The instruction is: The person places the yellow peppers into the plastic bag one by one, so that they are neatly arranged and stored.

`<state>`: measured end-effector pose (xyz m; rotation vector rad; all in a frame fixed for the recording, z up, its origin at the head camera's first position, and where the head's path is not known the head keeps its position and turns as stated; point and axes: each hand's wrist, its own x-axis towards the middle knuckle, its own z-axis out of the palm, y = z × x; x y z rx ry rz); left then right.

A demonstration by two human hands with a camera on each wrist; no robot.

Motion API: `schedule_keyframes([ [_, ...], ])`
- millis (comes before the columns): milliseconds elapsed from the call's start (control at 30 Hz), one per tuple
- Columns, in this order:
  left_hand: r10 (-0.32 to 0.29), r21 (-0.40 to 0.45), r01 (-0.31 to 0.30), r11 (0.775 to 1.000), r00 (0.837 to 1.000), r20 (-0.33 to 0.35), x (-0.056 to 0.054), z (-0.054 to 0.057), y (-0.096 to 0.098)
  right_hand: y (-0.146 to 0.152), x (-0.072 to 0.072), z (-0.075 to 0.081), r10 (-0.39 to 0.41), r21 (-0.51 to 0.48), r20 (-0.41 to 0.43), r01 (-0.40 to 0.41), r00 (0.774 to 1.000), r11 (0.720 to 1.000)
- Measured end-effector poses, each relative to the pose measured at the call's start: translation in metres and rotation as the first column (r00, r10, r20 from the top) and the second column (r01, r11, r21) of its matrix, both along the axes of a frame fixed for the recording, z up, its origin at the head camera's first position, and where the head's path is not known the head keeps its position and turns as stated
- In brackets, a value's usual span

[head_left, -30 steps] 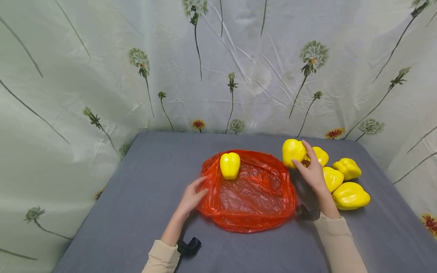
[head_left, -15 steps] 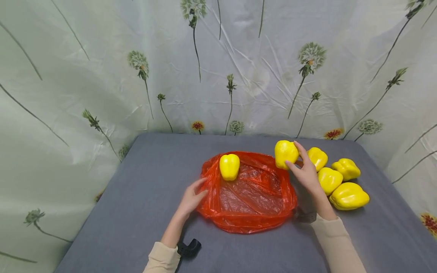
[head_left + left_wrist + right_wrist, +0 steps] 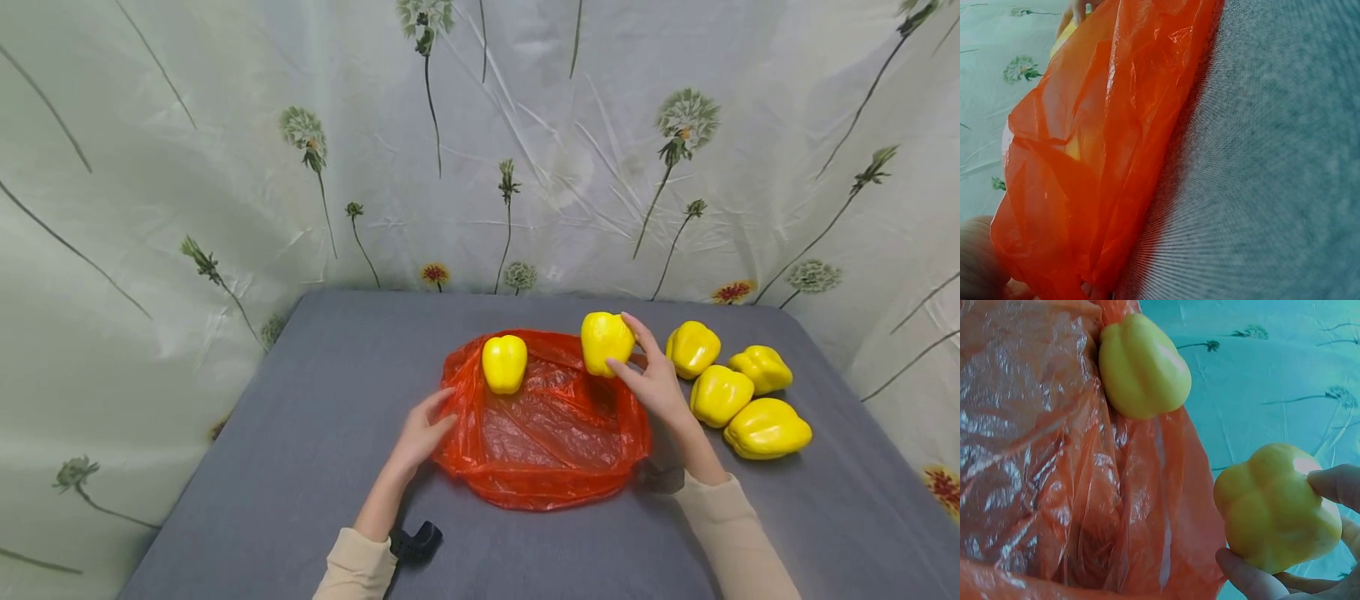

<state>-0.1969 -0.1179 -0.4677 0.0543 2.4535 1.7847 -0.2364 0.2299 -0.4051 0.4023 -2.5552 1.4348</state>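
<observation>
A red plastic bag (image 3: 551, 492) lies spread with its mouth wide on the grey table. One yellow bell pepper (image 3: 505, 364) sits at the bag's far left inside part. My right hand (image 3: 660, 387) holds another yellow bell pepper (image 3: 606, 343) between thumb and fingers, above the bag's far right rim; the right wrist view shows this pepper's lobed end. My left hand (image 3: 420, 433) is against the bag's left side, thumb and forefinger apart and touching the film. In the left wrist view the bag hides most of that hand's fingers.
Several yellow bell peppers (image 3: 768, 429) lie grouped on the table's right side. A light curtain with dandelion prints (image 3: 555, 167) hangs behind the grey table (image 3: 337, 358). Black wrist straps (image 3: 417, 543) are worn at the sleeves.
My right hand has carried its yellow pepper leftward, away from the group and over the bag's far right rim. The left hand and the bag have hardly moved.
</observation>
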Motion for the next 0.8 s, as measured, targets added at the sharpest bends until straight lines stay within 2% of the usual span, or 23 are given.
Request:
schedule_keyframes([
  [167,0.0,-0.003,0.0,1.0,1.0,-0.012,-0.002,0.001,0.0,-0.005,0.001,0.003,0.034,-0.021,-0.001,-0.034,0.999,0.999],
  [467,0.002,-0.009,-0.003,1.0,0.999,-0.048,-0.003,-0.002,0.001,-0.02,0.004,-0.002,0.082,0.029,0.045,-0.083,0.996,0.996],
  [500,0.004,-0.007,-0.004,1.0,0.999,-0.045,-0.003,-0.001,0.002,-0.022,0.004,-0.003,0.089,0.031,0.049,-0.09,0.995,0.995],
  [600,-0.004,-0.004,0.004,1.0,0.999,-0.048,0.004,0.012,0.004,-0.026,0.005,-0.006,0.115,0.018,0.087,-0.117,0.99,0.993],
  [700,-0.008,-0.008,0.008,1.0,0.999,-0.049,0.005,0.013,0.004,-0.03,0.003,-0.012,0.15,-0.003,0.132,-0.151,0.98,0.988],
  [733,-0.011,-0.01,0.01,1.0,0.999,-0.051,0.005,0.012,0.003,-0.032,0.002,-0.014,0.162,-0.014,0.152,-0.162,0.975,0.987],
  [800,-0.008,-0.007,0.008,1.0,0.999,-0.048,0.001,0.003,0.001,-0.035,0.0,-0.019,0.178,-0.015,0.181,-0.178,0.967,0.984],
])
